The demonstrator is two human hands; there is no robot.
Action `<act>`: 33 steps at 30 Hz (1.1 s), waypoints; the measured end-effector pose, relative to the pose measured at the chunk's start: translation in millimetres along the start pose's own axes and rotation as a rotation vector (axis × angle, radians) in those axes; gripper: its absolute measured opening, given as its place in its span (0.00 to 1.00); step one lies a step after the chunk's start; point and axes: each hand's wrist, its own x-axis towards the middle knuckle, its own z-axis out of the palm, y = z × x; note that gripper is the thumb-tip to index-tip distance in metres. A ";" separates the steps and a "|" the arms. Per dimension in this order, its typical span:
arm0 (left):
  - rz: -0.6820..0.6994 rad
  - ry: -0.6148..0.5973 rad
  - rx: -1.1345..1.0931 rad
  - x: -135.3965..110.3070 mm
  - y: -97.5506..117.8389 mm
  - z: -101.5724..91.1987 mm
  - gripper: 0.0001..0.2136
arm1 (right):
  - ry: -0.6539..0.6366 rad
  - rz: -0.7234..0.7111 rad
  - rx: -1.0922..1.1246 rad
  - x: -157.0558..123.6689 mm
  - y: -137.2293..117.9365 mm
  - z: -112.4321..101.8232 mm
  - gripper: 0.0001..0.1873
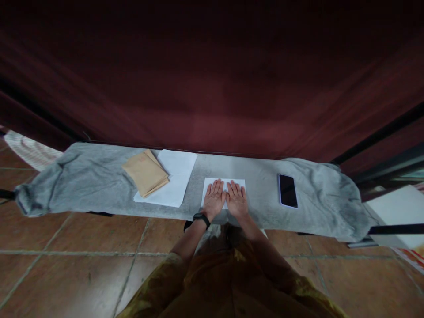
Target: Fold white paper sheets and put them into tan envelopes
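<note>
A white sheet of paper (208, 182) lies on the grey cloth in front of me, partly covered by both hands. My left hand (214, 198) presses flat on its left half, fingers stretched forward, a dark band on the wrist. On the right half rests my right hand (236, 198), also flat with its fingers a little apart. The two thumbs meet or nearly meet near the paper's middle. Neither hand grips anything. Whether the sheet is folded under the palms I cannot tell.
A grey cloth (261, 176) covers the long narrow table. To the left, brown envelopes (145, 172) lie on a stack of white paper (180, 176). A phone (288, 191) lies to the right. Behind the table hangs a dark red curtain (212, 97); tiled floor (99, 238) is below.
</note>
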 end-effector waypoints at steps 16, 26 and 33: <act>-0.194 0.076 0.056 -2.0 -27.7 -0.2 0.27 | 0.051 0.104 -0.016 0.7 19.6 -1.7 0.32; -0.248 0.162 0.072 -19.8 -39.3 -0.8 0.27 | 0.114 0.133 -0.087 -10.2 38.3 -4.2 0.32; -0.266 0.246 0.026 -30.4 -47.7 -0.9 0.27 | 0.188 0.124 -0.104 -21.5 52.3 -8.7 0.31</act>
